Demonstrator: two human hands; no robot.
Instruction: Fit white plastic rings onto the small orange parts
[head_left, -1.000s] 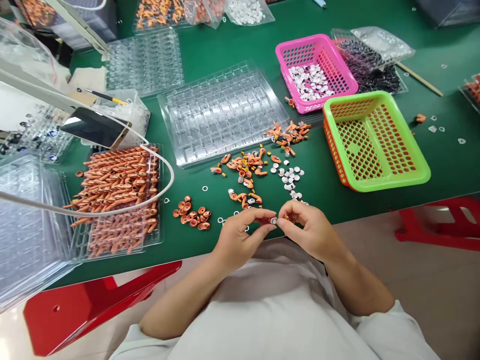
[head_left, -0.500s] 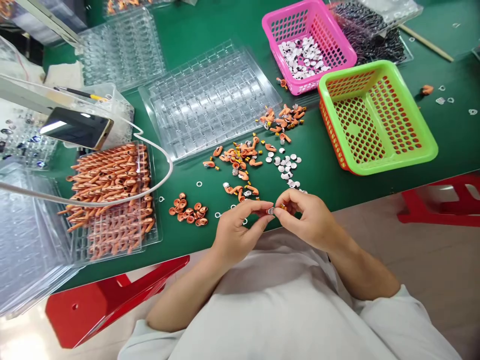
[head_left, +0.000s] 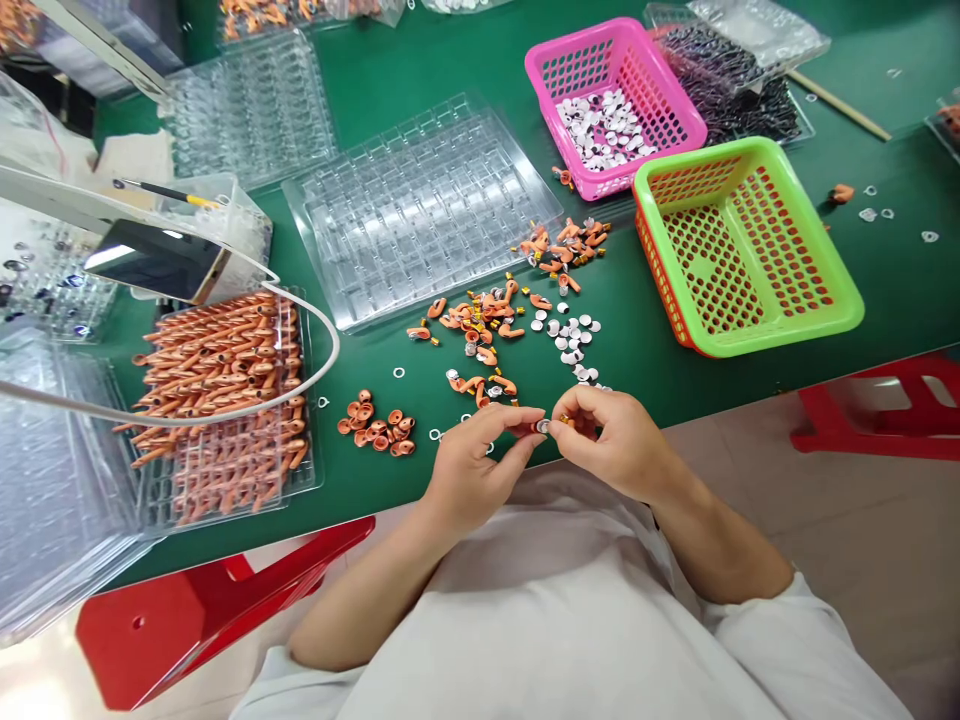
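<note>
While both hands meet near the near edge of the green table [head_left: 367, 358], head view: left hand [head_left: 478, 455] has a small white-faced part [head_left: 542, 427] pinched between thumb and forefinger tips. Right hand's [head_left: 615, 440] thumb and forefinger are pressed together just beside it, pinching an orange-and-gold piece [head_left: 568, 421], mostly hidden; can't tell whether the two are joined.

Beyond the fingers: loose orange earbud-type shells [head_left: 487, 307], white discs [head_left: 573, 357]. Orange cups [head_left: 381, 439] lie off the left hand's side.

Risks, my read:
- Fingertip-only grip on a tiny part. If either pinch slips or one side presses too hard, it'd likely shoot out, and this near the edge it could land in the lap or on the floor.
- A loose white ring [head_left: 399, 372] sits flat on the table; a forearm sweep could lose it.
- White cable [head_left: 337, 346] loops across the tray of orange stems [head_left: 217, 370]. A snag could drag stems out of order.
</note>
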